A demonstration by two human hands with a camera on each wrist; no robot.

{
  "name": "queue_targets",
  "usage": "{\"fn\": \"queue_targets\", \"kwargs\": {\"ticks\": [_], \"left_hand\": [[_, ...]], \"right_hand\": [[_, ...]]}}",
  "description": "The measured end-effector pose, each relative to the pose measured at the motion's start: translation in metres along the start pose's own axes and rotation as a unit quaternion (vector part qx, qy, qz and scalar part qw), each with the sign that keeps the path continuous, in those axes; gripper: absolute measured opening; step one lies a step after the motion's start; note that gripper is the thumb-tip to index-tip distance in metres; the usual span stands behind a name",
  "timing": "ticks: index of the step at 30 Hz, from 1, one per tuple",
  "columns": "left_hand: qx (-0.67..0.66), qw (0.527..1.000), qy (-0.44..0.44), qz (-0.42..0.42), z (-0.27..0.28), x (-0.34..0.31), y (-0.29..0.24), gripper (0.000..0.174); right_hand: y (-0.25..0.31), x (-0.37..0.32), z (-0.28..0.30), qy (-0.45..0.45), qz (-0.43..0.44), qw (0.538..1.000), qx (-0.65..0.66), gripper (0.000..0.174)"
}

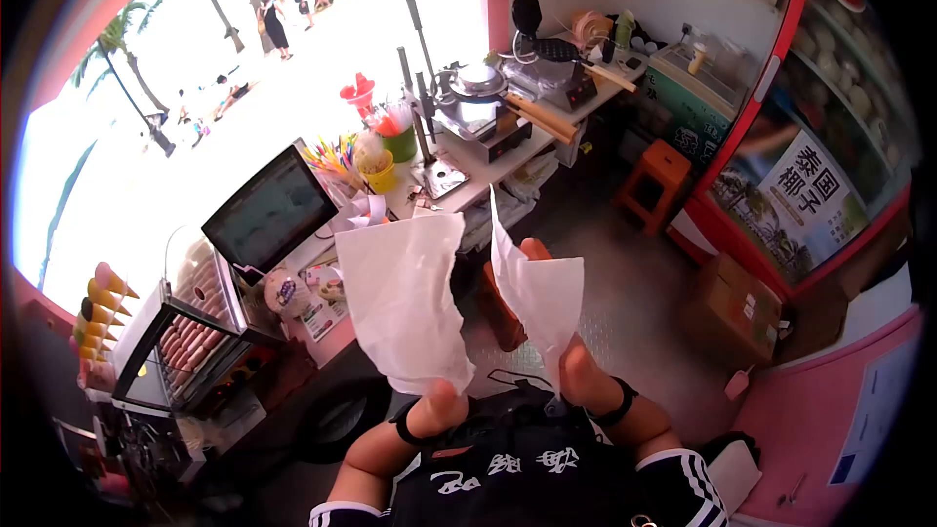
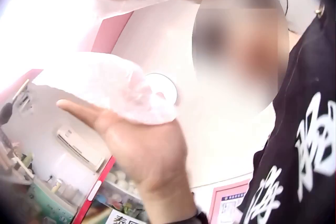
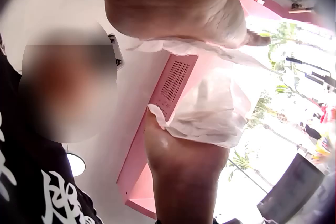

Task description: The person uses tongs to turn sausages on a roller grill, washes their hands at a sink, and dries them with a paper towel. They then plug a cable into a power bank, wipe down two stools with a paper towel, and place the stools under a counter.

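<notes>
A thin, crumpled white sheet (image 1: 402, 298) covers the fingers of my left hand (image 1: 439, 410); only the heel of that hand and the wrist show below it in the head view. Another thin white sheet (image 1: 542, 298) lies over the inner side of my right hand (image 1: 584, 379), and a fingertip shows past its upper edge. The left wrist view has the right hand (image 2: 147, 148) with one digit stretched out beside its sheet (image 2: 113, 85). From the right wrist, the left hand (image 3: 184, 163) rises with its fingers hidden behind the white sheet (image 3: 212, 113). Both hands are raised side by side.
Ahead is a counter with a monitor (image 1: 270, 210), a yellow cup (image 1: 377, 174) and waffle irons (image 1: 478, 83). A sausage warmer (image 1: 195, 342) stands left. To the right are an orange stool (image 1: 652, 185), a cardboard box (image 1: 730, 310) and a red-framed fridge (image 1: 795, 205).
</notes>
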State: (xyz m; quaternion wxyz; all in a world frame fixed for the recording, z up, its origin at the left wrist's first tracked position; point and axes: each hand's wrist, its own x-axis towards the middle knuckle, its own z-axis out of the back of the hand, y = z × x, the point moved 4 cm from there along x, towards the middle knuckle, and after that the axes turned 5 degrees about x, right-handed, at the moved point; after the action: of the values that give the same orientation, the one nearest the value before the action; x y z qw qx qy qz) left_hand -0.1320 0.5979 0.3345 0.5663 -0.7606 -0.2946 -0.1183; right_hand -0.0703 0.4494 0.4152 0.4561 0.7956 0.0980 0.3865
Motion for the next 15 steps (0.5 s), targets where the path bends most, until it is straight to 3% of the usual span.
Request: {"fn": "queue_targets", "kwargs": {"ticks": [1,2,3,4,5,6,7,8,10,13,14,15], "left_hand": [[-0.017,0.969,0.203,0.136,-0.062,0.013,-0.017,0.091],[0.006,0.990,0.124,0.066,-0.086,0.013,0.006,0.085],[0.001,0.989,0.131,0.070,-0.102,0.018,0.008,0.085],[-0.090,0.968,0.080,0.219,-0.116,0.022,0.016,0.079],[-0.176,0.916,0.027,0.359,-0.129,0.025,0.027,0.073],[-0.207,0.913,0.008,0.351,-0.137,0.036,0.037,0.059],[-0.207,0.913,0.012,0.350,-0.137,0.037,0.052,0.059],[-0.235,0.885,-0.008,0.401,-0.135,0.033,0.072,0.054],[-0.277,0.843,-0.054,0.458,-0.139,0.034,0.080,0.045],[-0.287,0.845,-0.066,0.446,-0.143,0.040,0.065,0.044],[-0.293,0.836,-0.117,0.450,-0.130,0.044,0.065,0.040],[-0.279,0.872,-0.139,0.377,-0.125,0.060,0.042,0.036]], "right_hand": [[0.008,-0.004,0.002,0.043,0.092,0.963,-0.251,0.073],[0.008,-0.007,0.001,0.093,0.070,0.926,-0.358,0.075],[-0.002,-0.017,0.013,0.036,0.053,0.931,-0.360,0.068],[-0.009,-0.022,0.030,0.021,0.036,0.918,-0.394,0.063],[-0.013,-0.024,0.046,0.008,0.022,0.904,-0.427,0.059],[-0.012,-0.027,0.058,0.006,0.023,0.902,-0.431,0.059],[-0.012,-0.030,0.070,-0.002,0.009,0.858,-0.513,0.055],[-0.012,-0.034,0.080,-0.011,-0.006,0.808,-0.589,0.052],[-0.016,-0.044,0.093,-0.024,0.012,0.834,-0.551,0.052],[-0.012,-0.048,0.099,-0.032,0.040,0.872,-0.487,0.054],[-0.010,-0.047,0.098,-0.054,0.093,0.931,-0.349,0.058],[-0.007,-0.045,0.099,-0.074,0.145,0.966,-0.202,0.065]]}}
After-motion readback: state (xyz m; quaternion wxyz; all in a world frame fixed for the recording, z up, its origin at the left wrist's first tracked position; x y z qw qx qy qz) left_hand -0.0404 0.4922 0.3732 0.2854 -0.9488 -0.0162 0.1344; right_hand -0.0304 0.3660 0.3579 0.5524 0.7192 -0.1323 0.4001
